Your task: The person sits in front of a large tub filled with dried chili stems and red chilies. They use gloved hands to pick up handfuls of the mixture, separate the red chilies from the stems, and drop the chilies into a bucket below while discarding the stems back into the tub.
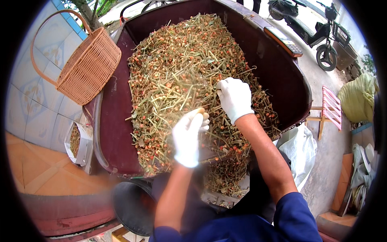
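Note:
A heap of cut dried stems with small orange-red berries or seed heads (181, 75) fills the middle of a dark red metal cart bed (116, 130). Both my hands wear white gloves with tan fingertips. Over the near part of the heap, my left hand (189, 136) has its thumb against the curled forefinger; whether anything thin lies between them I cannot tell. My right hand (234, 98) is just above the heap to the right, knuckles up and fingers bent in. Its fingertips are partly hidden, so its grasp cannot be made out.
A wicker basket (90, 66) rests tilted on the cart's left rim. On the right rim lies an orange-edged device with keys (284, 40). Below left are a white container of plant bits (86, 145) and a black bucket (130, 208). More stems (226, 178) lie beneath the near edge.

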### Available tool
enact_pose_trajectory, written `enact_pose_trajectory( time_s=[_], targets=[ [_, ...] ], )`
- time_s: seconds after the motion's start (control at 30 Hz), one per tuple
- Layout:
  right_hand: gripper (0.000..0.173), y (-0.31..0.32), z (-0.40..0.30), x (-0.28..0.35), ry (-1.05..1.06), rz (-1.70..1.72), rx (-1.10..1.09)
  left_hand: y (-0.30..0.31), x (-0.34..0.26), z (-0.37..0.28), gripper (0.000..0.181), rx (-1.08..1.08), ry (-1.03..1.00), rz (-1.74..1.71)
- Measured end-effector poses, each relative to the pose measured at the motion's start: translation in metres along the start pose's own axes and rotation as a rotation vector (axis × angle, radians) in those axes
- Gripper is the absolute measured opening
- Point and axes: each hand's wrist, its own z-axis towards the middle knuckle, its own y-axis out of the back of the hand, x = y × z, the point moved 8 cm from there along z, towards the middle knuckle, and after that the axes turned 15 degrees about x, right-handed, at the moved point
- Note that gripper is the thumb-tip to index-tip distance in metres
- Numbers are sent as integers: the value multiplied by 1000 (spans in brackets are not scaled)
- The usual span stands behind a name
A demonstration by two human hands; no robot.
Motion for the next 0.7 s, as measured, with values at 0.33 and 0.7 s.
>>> enact_pose_trajectory(
  time_s=[0.33, 0.7],
  targets=[
    [10, 39, -30, -9, 10, 747, -31, -1, 0, -1, 28, 7, -8, 24],
    [18, 38, -47, 31, 224, 709, 78, 5, 7, 5, 31, 40, -73, 187]
  ],
)
